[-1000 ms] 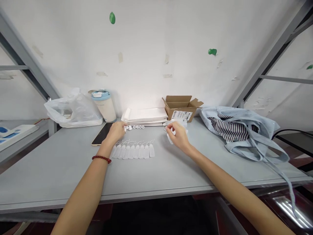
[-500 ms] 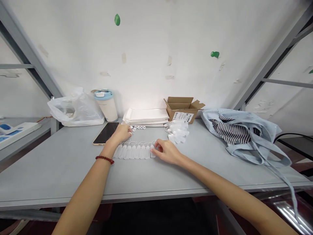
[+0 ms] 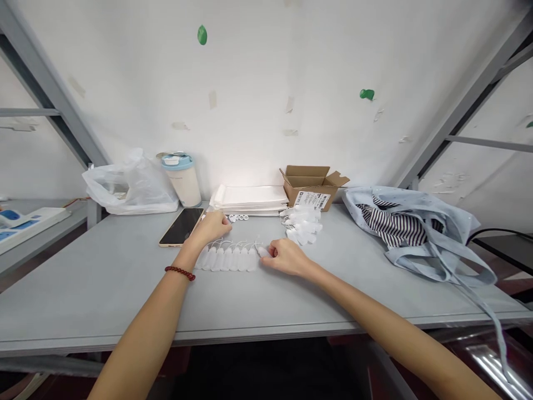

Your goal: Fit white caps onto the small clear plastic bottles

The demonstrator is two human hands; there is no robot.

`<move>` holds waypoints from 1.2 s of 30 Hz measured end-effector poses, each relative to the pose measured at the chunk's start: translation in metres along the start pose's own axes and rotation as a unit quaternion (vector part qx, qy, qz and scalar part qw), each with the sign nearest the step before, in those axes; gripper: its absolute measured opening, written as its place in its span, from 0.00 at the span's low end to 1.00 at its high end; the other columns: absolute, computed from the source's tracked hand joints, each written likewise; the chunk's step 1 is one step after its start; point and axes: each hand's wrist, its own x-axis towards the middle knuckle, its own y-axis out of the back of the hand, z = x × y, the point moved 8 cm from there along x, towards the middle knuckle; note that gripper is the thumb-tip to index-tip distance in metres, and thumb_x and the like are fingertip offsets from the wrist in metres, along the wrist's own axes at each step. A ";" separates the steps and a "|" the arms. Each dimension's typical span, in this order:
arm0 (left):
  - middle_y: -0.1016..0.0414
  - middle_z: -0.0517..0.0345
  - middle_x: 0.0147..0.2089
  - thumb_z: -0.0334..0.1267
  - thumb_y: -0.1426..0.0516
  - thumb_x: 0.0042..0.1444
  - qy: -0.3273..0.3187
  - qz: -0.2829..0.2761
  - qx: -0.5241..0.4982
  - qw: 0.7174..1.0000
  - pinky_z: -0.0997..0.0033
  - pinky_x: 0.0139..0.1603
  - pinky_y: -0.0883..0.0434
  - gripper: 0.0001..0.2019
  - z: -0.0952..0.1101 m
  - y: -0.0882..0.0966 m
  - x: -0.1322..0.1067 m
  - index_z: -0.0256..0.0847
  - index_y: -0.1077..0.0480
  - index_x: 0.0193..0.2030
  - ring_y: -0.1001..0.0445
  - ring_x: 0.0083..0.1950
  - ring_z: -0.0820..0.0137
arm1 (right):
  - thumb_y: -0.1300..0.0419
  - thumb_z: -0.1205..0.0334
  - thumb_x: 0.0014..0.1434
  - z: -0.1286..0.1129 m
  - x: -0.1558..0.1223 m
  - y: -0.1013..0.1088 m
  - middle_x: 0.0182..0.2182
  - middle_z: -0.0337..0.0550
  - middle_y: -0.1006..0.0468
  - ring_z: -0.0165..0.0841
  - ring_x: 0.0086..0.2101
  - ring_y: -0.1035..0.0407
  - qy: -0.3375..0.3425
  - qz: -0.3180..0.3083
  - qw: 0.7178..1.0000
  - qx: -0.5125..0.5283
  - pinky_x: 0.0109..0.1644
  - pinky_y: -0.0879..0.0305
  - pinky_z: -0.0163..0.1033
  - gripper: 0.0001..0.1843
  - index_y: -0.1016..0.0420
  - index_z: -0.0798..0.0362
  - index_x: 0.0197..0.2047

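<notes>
A: So, how are the arms set?

B: Both reach forward over the grey table (image 3: pixel 291 300), forearms bare. The left hand (image 3: pixel 212 228) lies knuckles up with its fingers curled under, at eleven o'clock of the row of small white bottles (image 3: pixel 227 259). A red bead bracelet (image 3: pixel 180 271) circles that wrist.

A: Is it holding anything?

B: I cannot tell, because the curled fingers hide the palm. The phone (image 3: pixel 182 226) lies just beside it at nine o'clock, and the little white caps (image 3: pixel 238 217) sit close at its two o'clock.

A: And the other one?

B: The right hand (image 3: pixel 286 257) rests low on the table at the row's three o'clock, fingers bent inward. Thumb and fingertips pinch the end bottle (image 3: pixel 263 251), which lies against its neighbour.

A: Where is the row itself?

B: Mid-table, between the two hands, with the bottles lying side by side.

A: What else is around?

B: A loose heap of bottles (image 3: pixel 303 225) lies at one o'clock of the right hand, with a cardboard box (image 3: pixel 312 183) beyond it. A stack of white sheets (image 3: pixel 250 197) sits at twelve o'clock of the row, against the wall. A tub with a blue lid (image 3: pixel 183 179) and a plastic bag (image 3: pixel 129 186) are at ten o'clock. A blue cloth bag (image 3: pixel 416 228) is at three o'clock, well apart.
</notes>
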 end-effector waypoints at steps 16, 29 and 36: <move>0.24 0.51 0.35 0.50 0.39 0.45 -0.004 -0.082 -0.388 0.918 0.68 0.40 0.31 0.18 0.048 -0.023 -0.017 0.35 0.28 0.32 0.28 0.38 0.68 | 0.48 0.57 0.55 0.005 -0.002 0.042 0.17 0.34 0.38 0.26 0.21 0.41 0.040 0.124 0.966 0.224 0.26 0.47 0.32 0.14 0.42 0.53 0.22; 0.31 0.57 0.33 0.47 0.40 0.51 -0.075 -0.200 -0.511 0.833 0.72 0.37 0.35 0.14 0.095 -0.054 -0.039 0.36 0.28 0.32 0.32 0.37 0.72 | 0.53 0.69 0.49 -0.020 -0.011 0.024 0.23 0.40 0.27 0.27 0.19 0.34 0.099 -0.082 0.878 0.462 0.28 0.36 0.35 0.09 0.33 0.57 0.27; 0.30 0.57 0.32 0.49 0.40 0.50 -0.076 -0.197 -0.469 0.858 0.73 0.36 0.35 0.15 0.097 -0.053 -0.041 0.37 0.28 0.32 0.33 0.36 0.72 | 0.54 0.68 0.48 -0.019 -0.010 0.023 0.21 0.39 0.31 0.25 0.19 0.41 0.105 -0.089 0.875 0.464 0.23 0.43 0.33 0.08 0.34 0.56 0.25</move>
